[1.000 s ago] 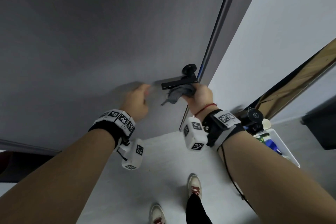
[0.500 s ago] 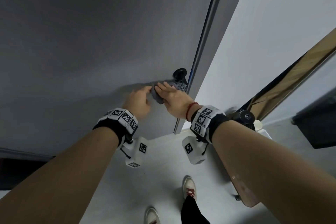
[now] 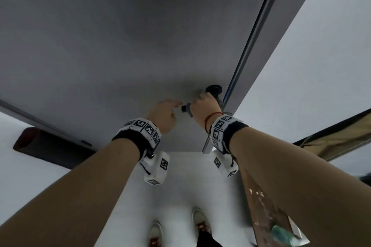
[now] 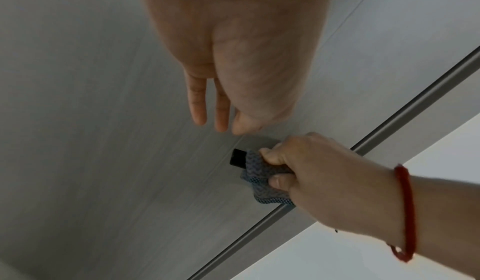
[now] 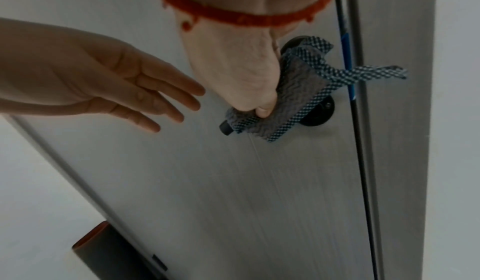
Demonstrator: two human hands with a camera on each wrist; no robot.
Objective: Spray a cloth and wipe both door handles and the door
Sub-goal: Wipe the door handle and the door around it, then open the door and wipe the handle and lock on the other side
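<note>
Cloth grey, fuzzy, checkered trim, wrapped round black handle, right hand clamped on it, left hand flat-fingered, apart from handle, near door.

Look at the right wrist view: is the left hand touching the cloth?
No: the left hand hovers open beside the cloth, which the right hand grips round the handle.

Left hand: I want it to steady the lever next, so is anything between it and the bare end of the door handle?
Nothing visible. The left hand hovers open beside the door handle, whose dark tip pokes out of the cloth that the right hand grips around the lever. Only bare door shows in the gap.
</note>
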